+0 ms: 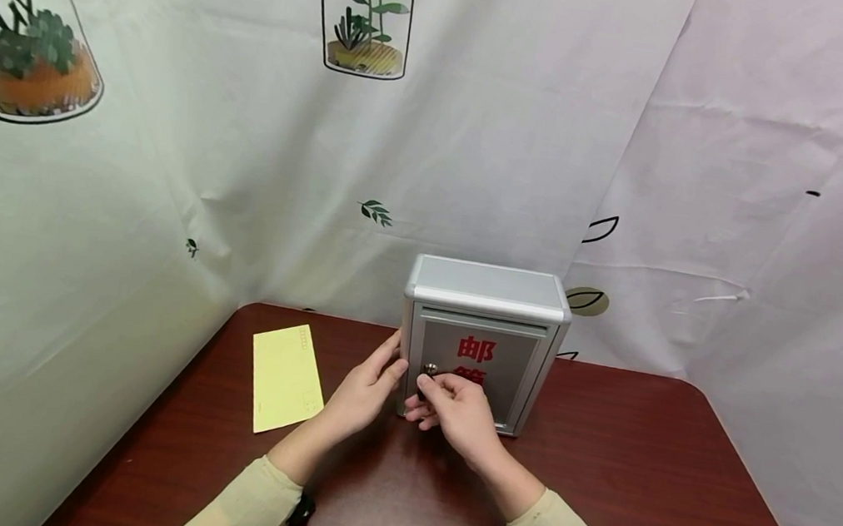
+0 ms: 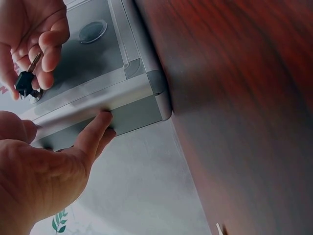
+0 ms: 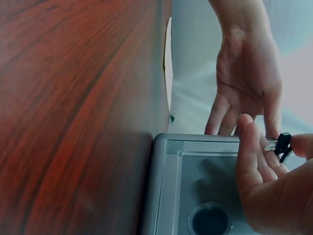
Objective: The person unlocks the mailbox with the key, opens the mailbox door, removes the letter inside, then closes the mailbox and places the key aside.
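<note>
A silver metal mailbox (image 1: 491,282) with red characters stands upright on the table, its front facing me. My left hand (image 1: 366,385) rests along its left side, fingers extended against the side panel (image 2: 134,116). In front of the door, my right hand (image 1: 462,417) pinches a small black-headed key (image 2: 24,82) between thumb and fingers, right at the round lock (image 1: 430,369). A second, bare metal blade (image 2: 34,62) sticks out beside the black head. The right wrist view shows the key (image 3: 282,143) at the right edge, close to the fingertips.
A yellow envelope (image 1: 284,376) lies flat on the dark red wooden table (image 1: 622,464), left of the mailbox. White fabric (image 1: 493,136) printed with plants hangs behind and at both sides. A round window (image 3: 209,220) sits low in the mailbox door.
</note>
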Motion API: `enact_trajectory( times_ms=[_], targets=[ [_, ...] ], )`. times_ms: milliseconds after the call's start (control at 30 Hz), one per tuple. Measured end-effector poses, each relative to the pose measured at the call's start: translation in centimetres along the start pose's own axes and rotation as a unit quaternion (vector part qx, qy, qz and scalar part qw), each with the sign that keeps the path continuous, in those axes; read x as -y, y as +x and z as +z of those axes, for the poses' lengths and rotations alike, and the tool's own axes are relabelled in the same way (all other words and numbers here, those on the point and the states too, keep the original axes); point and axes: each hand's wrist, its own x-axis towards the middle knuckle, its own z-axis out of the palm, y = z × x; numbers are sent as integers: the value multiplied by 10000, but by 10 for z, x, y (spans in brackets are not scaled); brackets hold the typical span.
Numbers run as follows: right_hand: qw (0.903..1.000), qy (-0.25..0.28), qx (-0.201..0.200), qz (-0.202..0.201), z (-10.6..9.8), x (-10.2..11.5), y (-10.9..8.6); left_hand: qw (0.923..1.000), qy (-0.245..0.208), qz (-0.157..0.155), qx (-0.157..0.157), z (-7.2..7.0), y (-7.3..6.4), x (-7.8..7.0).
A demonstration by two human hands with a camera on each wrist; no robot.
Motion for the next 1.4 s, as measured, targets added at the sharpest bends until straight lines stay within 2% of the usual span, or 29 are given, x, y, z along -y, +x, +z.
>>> enact_trajectory(
  times_ms=[200,433,567,667,800,933,1133,1400],
  targets=[
    [9961,-811,-320,-164,1,1,0,10000,9,-43,48,0,0,1],
    [9797,-1873,-525,-477,1,5,-2,9999,-95,-59,30,0,0,1],
    [9632,-2515,-674,-662,2,7,-2,9999,-155,-71,6,0,0,1],
    [9468,-2984,-836,-872,2,8,-3,9998,-159,-70,17,0,-1,0],
    [9276,-3351,-1025,-1297,1,7,-3,9998,-180,-55,4,0,-1,0],
    [9146,-3484,-1165,-1687,-1,-1,1,9999,-165,-42,-5,0,0,1],
    [9039,-3708,-1258,-1721,0,3,1,9999,-102,-49,-18,1,0,0],
    [9037,-3923,-1146,-1280,4,15,-3,9999,-99,-131,-13,2,2,-1]
  ],
)
